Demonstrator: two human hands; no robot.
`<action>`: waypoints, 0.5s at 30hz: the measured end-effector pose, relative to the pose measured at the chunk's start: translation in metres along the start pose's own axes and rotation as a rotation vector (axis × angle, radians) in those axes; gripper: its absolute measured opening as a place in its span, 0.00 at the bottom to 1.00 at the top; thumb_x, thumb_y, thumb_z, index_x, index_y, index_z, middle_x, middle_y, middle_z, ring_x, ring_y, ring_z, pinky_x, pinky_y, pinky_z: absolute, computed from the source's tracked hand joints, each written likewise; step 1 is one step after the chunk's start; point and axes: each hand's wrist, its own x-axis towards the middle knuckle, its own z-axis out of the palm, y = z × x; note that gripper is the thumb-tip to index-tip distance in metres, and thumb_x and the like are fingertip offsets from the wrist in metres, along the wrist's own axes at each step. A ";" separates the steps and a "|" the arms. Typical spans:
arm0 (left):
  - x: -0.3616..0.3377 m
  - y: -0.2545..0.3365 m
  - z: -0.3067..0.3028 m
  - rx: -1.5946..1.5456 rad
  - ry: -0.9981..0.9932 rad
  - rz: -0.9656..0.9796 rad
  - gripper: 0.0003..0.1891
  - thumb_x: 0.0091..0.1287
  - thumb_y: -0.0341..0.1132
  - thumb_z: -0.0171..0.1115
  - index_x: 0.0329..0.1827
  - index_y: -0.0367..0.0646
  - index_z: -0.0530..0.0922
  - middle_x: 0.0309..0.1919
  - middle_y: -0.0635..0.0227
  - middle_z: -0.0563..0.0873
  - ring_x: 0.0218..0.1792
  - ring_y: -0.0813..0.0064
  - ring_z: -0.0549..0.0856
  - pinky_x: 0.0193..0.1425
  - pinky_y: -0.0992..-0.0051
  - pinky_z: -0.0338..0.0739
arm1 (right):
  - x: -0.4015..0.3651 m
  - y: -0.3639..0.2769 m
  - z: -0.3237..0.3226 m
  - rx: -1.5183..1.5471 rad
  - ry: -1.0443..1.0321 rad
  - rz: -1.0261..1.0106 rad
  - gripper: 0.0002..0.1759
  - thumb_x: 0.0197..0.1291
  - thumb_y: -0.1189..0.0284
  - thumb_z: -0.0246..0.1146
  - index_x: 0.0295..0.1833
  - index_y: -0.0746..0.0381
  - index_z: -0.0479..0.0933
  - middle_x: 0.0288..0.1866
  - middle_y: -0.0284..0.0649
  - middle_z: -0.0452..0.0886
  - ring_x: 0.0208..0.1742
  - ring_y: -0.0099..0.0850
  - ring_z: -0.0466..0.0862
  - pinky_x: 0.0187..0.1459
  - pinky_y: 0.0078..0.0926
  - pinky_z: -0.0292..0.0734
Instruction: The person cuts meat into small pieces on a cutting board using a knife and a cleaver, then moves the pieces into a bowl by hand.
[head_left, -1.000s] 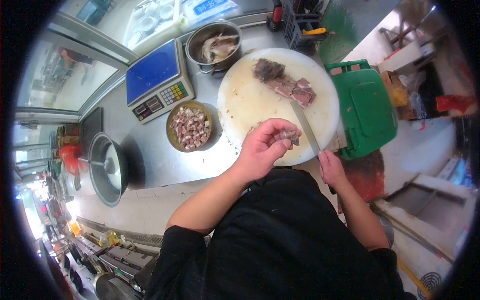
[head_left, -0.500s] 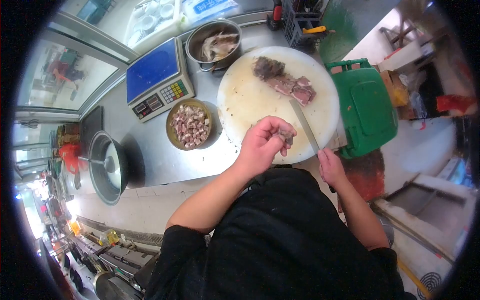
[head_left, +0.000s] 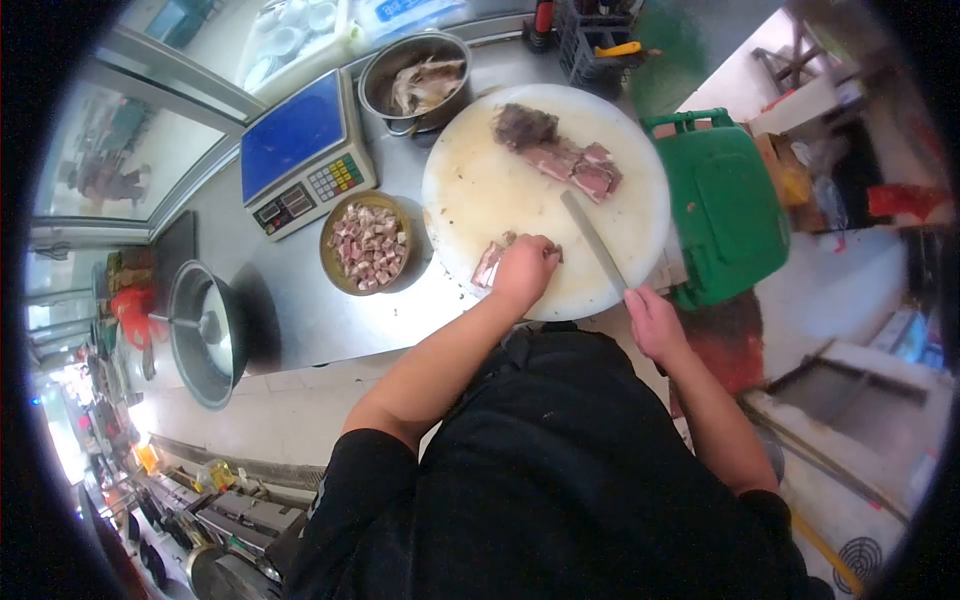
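1. Meat (head_left: 575,168) lies in a cut slab toward the far side of a round white cutting board (head_left: 475,160), with a darker chunk (head_left: 523,127) against its left end.
2. The left hand (head_left: 530,268) is low over the near part of the board, its fingers bent and drawn together; I cannot tell whether that grip is clamped on anything, as the back of the hand hides it.
3. Small meat pieces (head_left: 487,265) lie on the board just beside the left hand, partly covered by it.
4. The right hand (head_left: 654,320) has its grip closed around the handle end of a knife (head_left: 596,243); the blade slants over the board, its tip near the slab. Whether the blade touches the board is unclear.
5. Left of the board, on a metal worktop (head_left: 310,335), a round bowl (head_left: 326,252) holds diced meat (head_left: 369,247).
6. Behind the bowl stands a scale (head_left: 295,135) with a blue top; a metal pot (head_left: 398,122) sits between scale and board.
7. A green bin (head_left: 725,205) stands right of the board.
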 end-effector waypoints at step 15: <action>0.003 0.009 0.001 -0.499 -0.123 -0.467 0.10 0.69 0.33 0.67 0.42 0.32 0.83 0.27 0.63 0.89 0.24 0.77 0.88 0.28 0.74 0.82 | -0.034 -0.029 -0.007 -0.141 -0.120 -0.021 0.26 0.75 0.50 0.54 0.43 0.66 0.75 0.36 0.60 0.82 0.41 0.59 0.83 0.43 0.50 0.76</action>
